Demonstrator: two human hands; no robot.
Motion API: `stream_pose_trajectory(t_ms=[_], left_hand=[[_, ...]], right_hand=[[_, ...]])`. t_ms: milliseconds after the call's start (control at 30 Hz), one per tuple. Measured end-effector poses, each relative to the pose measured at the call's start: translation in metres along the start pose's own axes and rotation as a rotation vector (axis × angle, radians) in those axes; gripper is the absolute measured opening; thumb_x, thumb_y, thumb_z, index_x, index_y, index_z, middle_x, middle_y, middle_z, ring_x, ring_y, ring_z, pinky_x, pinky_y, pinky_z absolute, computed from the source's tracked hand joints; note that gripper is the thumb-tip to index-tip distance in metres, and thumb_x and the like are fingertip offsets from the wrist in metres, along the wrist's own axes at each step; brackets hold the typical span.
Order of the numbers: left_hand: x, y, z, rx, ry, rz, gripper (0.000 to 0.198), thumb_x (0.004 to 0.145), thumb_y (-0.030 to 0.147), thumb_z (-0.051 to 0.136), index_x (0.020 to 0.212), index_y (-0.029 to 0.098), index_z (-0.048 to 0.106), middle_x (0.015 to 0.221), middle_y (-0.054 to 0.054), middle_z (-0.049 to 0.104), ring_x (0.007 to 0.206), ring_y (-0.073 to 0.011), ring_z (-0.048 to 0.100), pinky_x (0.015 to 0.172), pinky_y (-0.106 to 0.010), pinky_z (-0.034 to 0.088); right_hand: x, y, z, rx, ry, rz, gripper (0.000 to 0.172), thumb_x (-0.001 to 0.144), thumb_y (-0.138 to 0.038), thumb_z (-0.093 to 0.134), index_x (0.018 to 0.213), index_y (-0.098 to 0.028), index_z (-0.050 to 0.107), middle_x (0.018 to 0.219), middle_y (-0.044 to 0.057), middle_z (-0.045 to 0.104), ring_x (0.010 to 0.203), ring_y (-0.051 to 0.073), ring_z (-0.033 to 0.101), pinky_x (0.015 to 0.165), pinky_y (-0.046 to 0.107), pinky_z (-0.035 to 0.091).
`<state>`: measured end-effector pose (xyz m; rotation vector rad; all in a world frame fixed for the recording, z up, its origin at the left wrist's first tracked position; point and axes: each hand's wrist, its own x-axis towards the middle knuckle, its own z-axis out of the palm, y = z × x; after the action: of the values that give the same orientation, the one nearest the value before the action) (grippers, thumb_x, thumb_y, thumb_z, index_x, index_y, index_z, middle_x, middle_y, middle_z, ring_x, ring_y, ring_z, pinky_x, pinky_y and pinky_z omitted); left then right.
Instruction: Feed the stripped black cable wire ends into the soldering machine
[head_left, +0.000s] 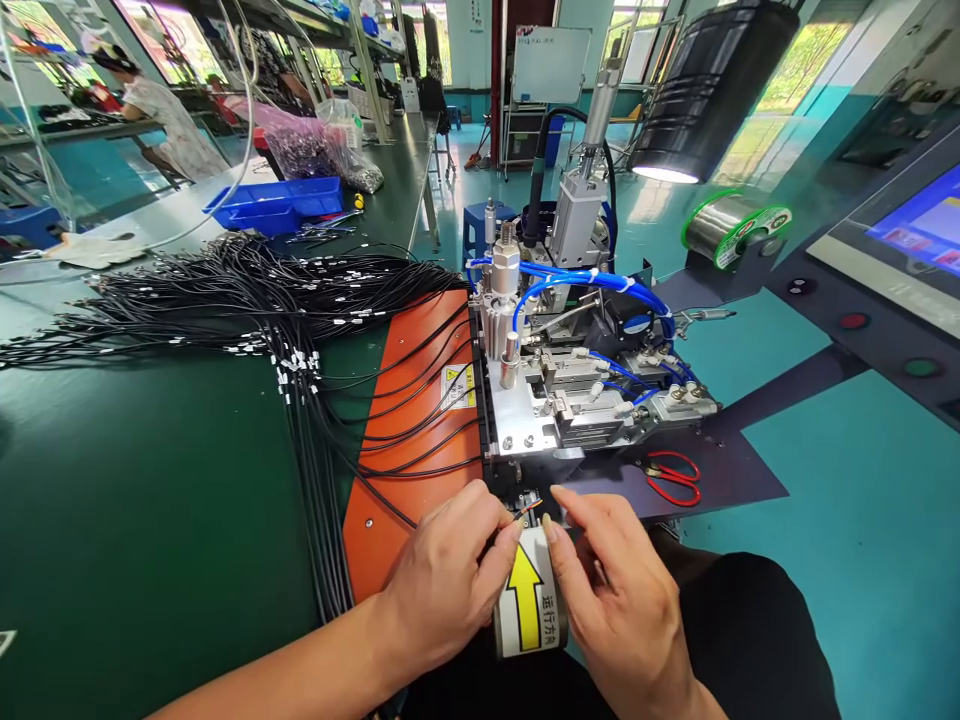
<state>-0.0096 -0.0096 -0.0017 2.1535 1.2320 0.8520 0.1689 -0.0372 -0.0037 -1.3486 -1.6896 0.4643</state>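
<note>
My left hand (446, 580) is closed in a pinch on a thin black cable whose stripped end (529, 508) shows coloured cores just past my fingertips. My right hand (615, 590) is beside it, thumb and forefinger closed near the same cable tip, at the front edge of a small metal machine (570, 385) with blue air hoses. Below my hands a white cylinder carries a yellow arrow label (526, 600). A large fan of black cables (247, 300) lies to the left across the green bench and an orange plate (420, 420).
Red-handled scissors (673, 478) lie right of the machine. A solder spool (735, 228), a black lamp (709, 95) and a control panel with a screen (911, 235) stand at the right. A blue tray (277, 205) and other people are farther along the bench.
</note>
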Motion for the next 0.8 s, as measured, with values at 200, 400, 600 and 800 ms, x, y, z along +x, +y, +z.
stream_pose_trajectory(t_ms=[200, 400, 600, 800], left_hand=[[-0.0005, -0.0004, -0.0004, -0.017, -0.004, -0.011, 0.019, 0.101, 0.022, 0.048, 0.085, 0.018, 0.057, 0.08, -0.001, 0.054, 0.071, -0.014, 0.051, 0.064, -0.027, 0.039], [-0.0007, -0.0007, -0.0006, -0.028, 0.0, -0.031, 0.019, 0.102, 0.023, 0.048, 0.086, 0.019, 0.058, 0.08, -0.001, 0.054, 0.071, -0.0136, 0.052, 0.065, -0.026, 0.04], [0.0001, -0.0004, -0.0016, -0.043, 0.003, -0.016, 0.02, 0.102, 0.022, 0.048, 0.084, 0.018, 0.057, 0.08, -0.001, 0.053, 0.071, -0.0133, 0.051, 0.065, -0.026, 0.04], [0.0001, -0.0012, -0.0017, -0.038, -0.006, -0.016, 0.019, 0.102, 0.022, 0.048, 0.085, 0.018, 0.057, 0.079, -0.001, 0.054, 0.07, -0.0134, 0.052, 0.064, -0.026, 0.04]], right_hand=[[-0.0029, 0.0007, 0.0038, 0.012, -0.05, -0.014, 0.026, 0.099, -0.015, 0.052, 0.121, -0.014, 0.066, 0.094, 0.007, 0.059, 0.076, 0.014, 0.063, 0.07, 0.025, 0.051], [-0.0043, -0.0005, 0.0076, 0.096, -0.066, 0.024, 0.026, 0.099, -0.014, 0.05, 0.119, -0.012, 0.067, 0.091, 0.007, 0.058, 0.078, 0.015, 0.062, 0.071, 0.026, 0.051], [-0.0031, -0.0021, 0.007, 0.167, -0.15, 0.066, 0.026, 0.099, -0.016, 0.049, 0.117, -0.015, 0.067, 0.092, 0.006, 0.059, 0.08, 0.015, 0.063, 0.073, 0.025, 0.051], [0.0002, -0.0001, 0.0017, 0.179, -0.074, 0.201, 0.019, 0.099, -0.024, 0.054, 0.11, -0.02, 0.069, 0.091, 0.003, 0.06, 0.07, 0.012, 0.063, 0.063, 0.022, 0.052]])
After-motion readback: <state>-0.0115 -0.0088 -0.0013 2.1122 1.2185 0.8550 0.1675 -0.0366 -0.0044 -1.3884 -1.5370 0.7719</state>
